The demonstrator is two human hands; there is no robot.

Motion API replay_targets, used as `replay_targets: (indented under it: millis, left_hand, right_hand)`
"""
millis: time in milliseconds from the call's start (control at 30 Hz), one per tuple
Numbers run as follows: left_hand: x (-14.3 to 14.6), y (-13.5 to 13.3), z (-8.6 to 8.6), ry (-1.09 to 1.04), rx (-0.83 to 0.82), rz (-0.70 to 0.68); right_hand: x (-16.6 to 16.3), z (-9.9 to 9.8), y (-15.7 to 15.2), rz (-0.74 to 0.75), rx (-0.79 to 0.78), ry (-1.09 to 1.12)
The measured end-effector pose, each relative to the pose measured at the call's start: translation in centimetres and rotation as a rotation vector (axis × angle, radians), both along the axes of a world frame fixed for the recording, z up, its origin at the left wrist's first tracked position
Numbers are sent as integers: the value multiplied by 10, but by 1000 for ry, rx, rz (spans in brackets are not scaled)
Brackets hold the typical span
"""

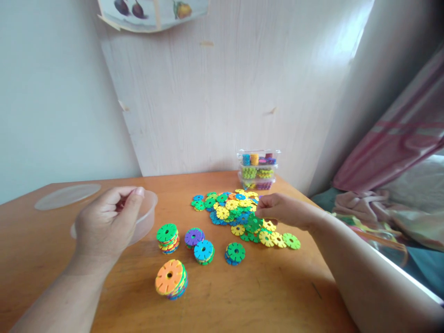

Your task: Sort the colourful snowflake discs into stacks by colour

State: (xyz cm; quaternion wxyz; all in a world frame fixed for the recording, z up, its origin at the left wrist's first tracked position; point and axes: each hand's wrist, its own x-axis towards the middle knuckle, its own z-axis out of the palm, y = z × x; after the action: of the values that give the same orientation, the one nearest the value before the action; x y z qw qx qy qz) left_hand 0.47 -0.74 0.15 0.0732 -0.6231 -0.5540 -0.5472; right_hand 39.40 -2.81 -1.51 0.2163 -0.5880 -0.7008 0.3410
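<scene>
My left hand (107,217), fingers pressed together, fronts a tub (148,216); near the right edge of the surface (270,286), I can't tell whether my right hand (282,210) pinches a green disc (255,224).

Orng disc (165,283), purp disc (191,239), yel/grn/blu pile (231,204), brn tbl (263,291), pink striped curtain (391,118)

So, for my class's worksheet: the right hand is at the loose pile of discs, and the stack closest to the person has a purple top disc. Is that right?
Not quite: the head view shows that the stack closest to the person has an orange top disc, not purple. The right hand is at the loose pile of discs, as you say.
</scene>
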Motion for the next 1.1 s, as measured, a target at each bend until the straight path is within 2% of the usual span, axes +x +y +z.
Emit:
replay_targets:
  millis: [167, 300, 367, 433, 567, 667, 900, 1100]
  left_hand:
    - [0, -1, 0, 2, 10, -8]
    - [-1, -1, 0, 1, 17, -5]
    - [-1, 0, -1, 4, 24, 2]
    - [-1, 1, -1, 5, 30, 8]
    - [0, 1, -2, 2, 29, 10]
    - [-1, 1, -2, 0, 26, -9]
    - [-2, 2, -1, -4, 29, -9]
    - [-2, 2, -1, -11, 39, -17]
  right_hand:
    - [-30, -5, -9, 150, -134, 46]
    - [-47, -8, -15, 153, -215, 46]
    - [-45, -9, -14, 147, -179, 15]
    - [-37, -9, -10, 117, -72, -28]
    - [-13, -13, 5, -62, 166, -138]
    - [-3, -16, 12, -144, 259, -284]
    - [-1, -27, 19, -163, 236, -548]
    - [2, -24, 20, -145, 238, -391]
